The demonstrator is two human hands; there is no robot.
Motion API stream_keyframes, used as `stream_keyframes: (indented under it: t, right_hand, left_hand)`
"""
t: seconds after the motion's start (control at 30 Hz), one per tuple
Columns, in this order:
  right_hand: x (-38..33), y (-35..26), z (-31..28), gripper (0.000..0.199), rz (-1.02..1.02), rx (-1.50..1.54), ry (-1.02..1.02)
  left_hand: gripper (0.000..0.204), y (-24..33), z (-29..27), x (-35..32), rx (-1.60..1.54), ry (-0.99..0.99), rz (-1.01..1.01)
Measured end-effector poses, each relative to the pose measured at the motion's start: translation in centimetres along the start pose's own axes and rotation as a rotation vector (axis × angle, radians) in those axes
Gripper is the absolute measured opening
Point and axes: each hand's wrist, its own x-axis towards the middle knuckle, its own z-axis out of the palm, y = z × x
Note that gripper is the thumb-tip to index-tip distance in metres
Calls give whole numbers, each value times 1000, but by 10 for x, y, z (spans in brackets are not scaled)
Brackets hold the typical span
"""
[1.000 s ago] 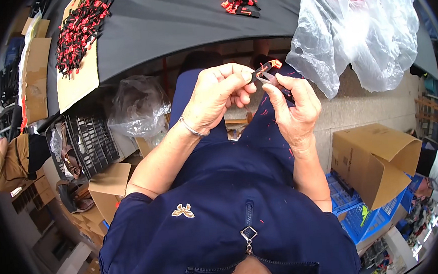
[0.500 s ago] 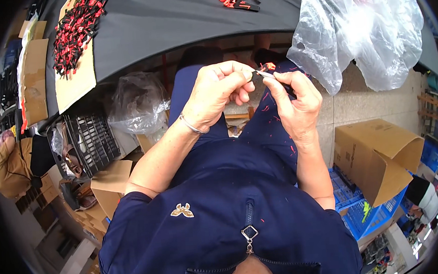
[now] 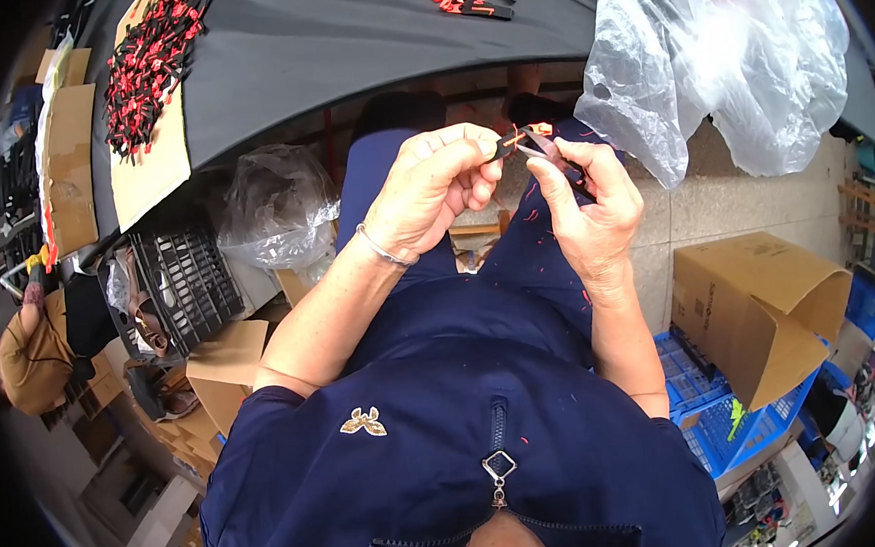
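A small black-and-red part (image 3: 512, 141) was pinched between the fingertips of the left hand (image 3: 430, 189) above the lap. A dark hand tool (image 3: 558, 158) was grasped in the right hand (image 3: 591, 214), its tip set against the part. A grey table (image 3: 343, 39) with a pile of similar parts (image 3: 149, 65) lay beyond.

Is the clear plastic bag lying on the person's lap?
No, the clear plastic bag hangs over the edge of the dark table at the upper right, apart from the lap and both hands.
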Motion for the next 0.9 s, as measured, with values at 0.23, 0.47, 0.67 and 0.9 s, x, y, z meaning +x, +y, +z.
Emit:
stream_keyframes:
  t: [0.23,0.47,0.67,0.9]
  right_hand:
    - [-4,6,1,20,103,225,-102]
    - [-2,1,-9,16,335,632,-192]
    - [1,-3,-9,16,337,486,-130]
    - [1,-4,-15,16,383,376,-156]
  left_hand:
    - [13,-7,-4,5,-40,-18,-25]
    - [14,-2,11,5,111,24,-51]
    - [13,-9,11,8,122,32,-24]
    - [14,-10,8,10,122,32,-17]
